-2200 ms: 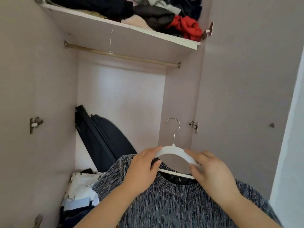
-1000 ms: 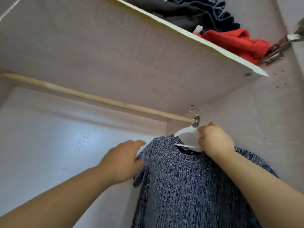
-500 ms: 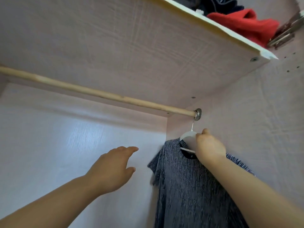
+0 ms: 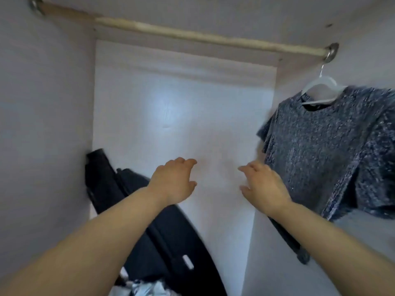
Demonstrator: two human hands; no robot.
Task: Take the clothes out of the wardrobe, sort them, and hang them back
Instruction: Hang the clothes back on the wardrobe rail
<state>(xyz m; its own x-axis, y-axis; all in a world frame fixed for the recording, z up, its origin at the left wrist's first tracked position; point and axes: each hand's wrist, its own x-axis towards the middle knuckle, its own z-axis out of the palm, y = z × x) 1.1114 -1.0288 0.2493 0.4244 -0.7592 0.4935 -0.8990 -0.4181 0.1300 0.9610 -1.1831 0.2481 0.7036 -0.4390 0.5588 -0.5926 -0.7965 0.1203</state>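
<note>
A speckled dark grey T-shirt (image 4: 327, 150) hangs on a white hanger (image 4: 320, 85) whose hook sits at the right end of the wooden rail (image 4: 192, 38). My left hand (image 4: 174, 181) is held out in the middle of the wardrobe with relaxed fingers and holds nothing. My right hand (image 4: 264, 186) hovers just left of the shirt's sleeve, fingers loose, also empty and apart from the shirt.
A dark bag (image 4: 162, 227) leans against the left wall and back panel of the wardrobe. White patterned fabric (image 4: 141, 288) lies at the bottom. The rail to the left of the hanger carries nothing.
My right hand let go of the hanger and dropped away; the shirt now hangs free on the rail. Both hands lowered and the view tilted down and left.
</note>
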